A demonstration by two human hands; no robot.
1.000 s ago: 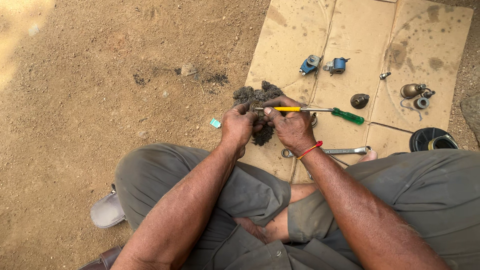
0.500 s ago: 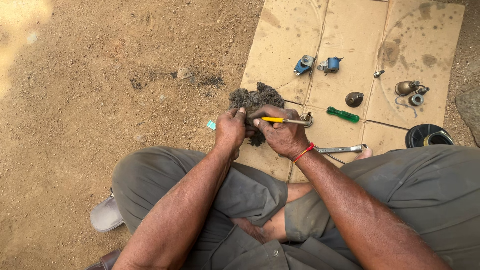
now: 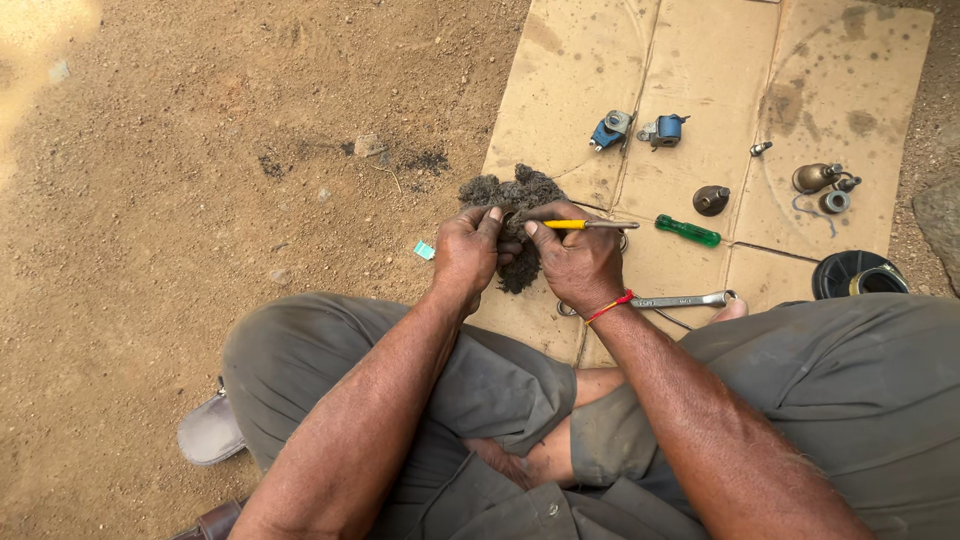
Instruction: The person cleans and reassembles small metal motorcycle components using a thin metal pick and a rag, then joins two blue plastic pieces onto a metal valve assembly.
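I sit cross-legged on the ground over a flattened cardboard sheet (image 3: 700,70). My left hand (image 3: 465,255) grips a dirty grey rag (image 3: 515,190) bunched between both hands. My right hand (image 3: 580,265), with a red thread at the wrist, also clutches the rag and holds a thin yellow-handled tool (image 3: 585,224) whose metal tip points right. Something small and round seems wrapped in the rag, mostly hidden by my fingers.
On the cardboard lie a green-handled screwdriver (image 3: 687,231), two blue coil parts (image 3: 635,130), a dark cone-shaped cap (image 3: 710,199), brass fittings (image 3: 820,185), a small bolt (image 3: 761,148) and a spanner (image 3: 680,300). A black round container (image 3: 855,275) stands right. Sandy dirt lies left; a sandal (image 3: 210,432) sits by my knee.
My hands have stayed together on the rag and the yellow tool, with small finger shifts. The head camera has shifted slightly, so the cardboard and parts sit a little differently in view.
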